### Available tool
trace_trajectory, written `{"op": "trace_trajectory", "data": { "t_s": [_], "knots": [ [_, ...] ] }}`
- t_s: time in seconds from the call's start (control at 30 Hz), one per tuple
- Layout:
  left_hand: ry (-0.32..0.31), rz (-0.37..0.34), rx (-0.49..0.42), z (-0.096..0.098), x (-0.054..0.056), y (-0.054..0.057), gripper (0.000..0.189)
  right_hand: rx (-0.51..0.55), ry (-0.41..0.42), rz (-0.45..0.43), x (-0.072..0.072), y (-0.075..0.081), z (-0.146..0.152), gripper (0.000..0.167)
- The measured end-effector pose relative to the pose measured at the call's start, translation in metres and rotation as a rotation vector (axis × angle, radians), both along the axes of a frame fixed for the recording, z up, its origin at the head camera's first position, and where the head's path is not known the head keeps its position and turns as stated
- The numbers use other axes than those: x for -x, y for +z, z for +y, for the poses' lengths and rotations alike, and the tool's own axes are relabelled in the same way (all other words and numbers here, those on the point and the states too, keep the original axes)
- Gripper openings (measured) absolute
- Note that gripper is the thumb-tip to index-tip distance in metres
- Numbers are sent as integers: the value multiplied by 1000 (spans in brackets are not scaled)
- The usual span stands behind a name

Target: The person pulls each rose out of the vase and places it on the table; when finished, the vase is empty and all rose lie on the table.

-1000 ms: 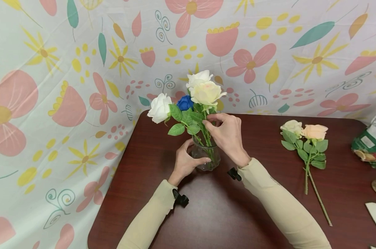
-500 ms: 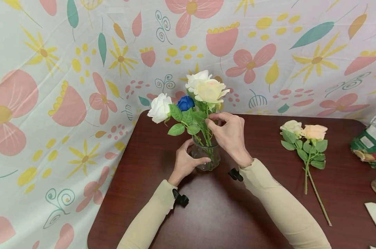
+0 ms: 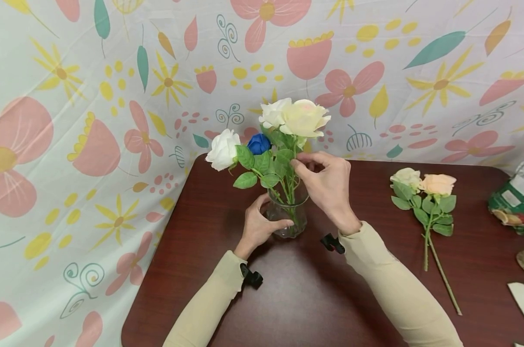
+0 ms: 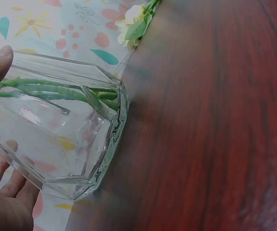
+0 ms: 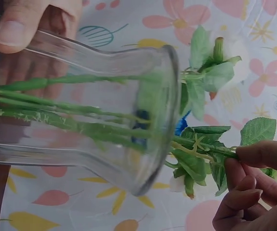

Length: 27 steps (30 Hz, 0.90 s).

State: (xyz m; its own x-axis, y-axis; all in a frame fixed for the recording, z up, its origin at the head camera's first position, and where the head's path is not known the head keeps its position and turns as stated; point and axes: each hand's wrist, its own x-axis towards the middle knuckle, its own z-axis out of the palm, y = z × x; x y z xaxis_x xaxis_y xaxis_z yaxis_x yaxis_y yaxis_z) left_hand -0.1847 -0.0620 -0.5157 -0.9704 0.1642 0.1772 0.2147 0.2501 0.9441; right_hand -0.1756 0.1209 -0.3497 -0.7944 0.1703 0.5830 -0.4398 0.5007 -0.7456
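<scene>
From the head camera, I read the largest item as the flower-print cloth (image 3: 149,38), hung behind and to the left of the tabletop (image 3: 288,308). The tabletop is dark red-brown. A green-and-white bag (image 3: 515,197) sits at its far right corner, cut off by the frame. Between bag and vase lie two loose roses, one cream (image 3: 404,179) and one peach (image 3: 437,184); blooms point to the far edge, stems to the near edge.

The glass vase (image 3: 297,222) stands upright near the far edge, closer to the far left corner than the far right. I see the left hand (image 3: 258,225) partly closed around its body, thumb on the near side, fingers opposite. The right hand (image 3: 329,183) is above the rim, thumb and forefinger pinched on the stem (image 3: 294,146) of the pale yellow rose (image 3: 306,119), other fingers curled.

A white rose (image 3: 223,150) leans toward the left edge; a second white rose (image 3: 272,113) sits just beside the pale yellow one. The smallest bloom I identify is the blue rose (image 3: 259,143), between them.
</scene>
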Motion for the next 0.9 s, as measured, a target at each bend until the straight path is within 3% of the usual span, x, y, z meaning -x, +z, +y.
{"op": "trace_trajectory", "data": {
  "t_s": [0.7,0.9],
  "knots": [
    [5,13,-2,1,0,-1,84,190,92,44,-7,14,15,6],
    [0,12,-1,1,2,-2,85,230,81,68,-9,21,21,8]
  ]
}}
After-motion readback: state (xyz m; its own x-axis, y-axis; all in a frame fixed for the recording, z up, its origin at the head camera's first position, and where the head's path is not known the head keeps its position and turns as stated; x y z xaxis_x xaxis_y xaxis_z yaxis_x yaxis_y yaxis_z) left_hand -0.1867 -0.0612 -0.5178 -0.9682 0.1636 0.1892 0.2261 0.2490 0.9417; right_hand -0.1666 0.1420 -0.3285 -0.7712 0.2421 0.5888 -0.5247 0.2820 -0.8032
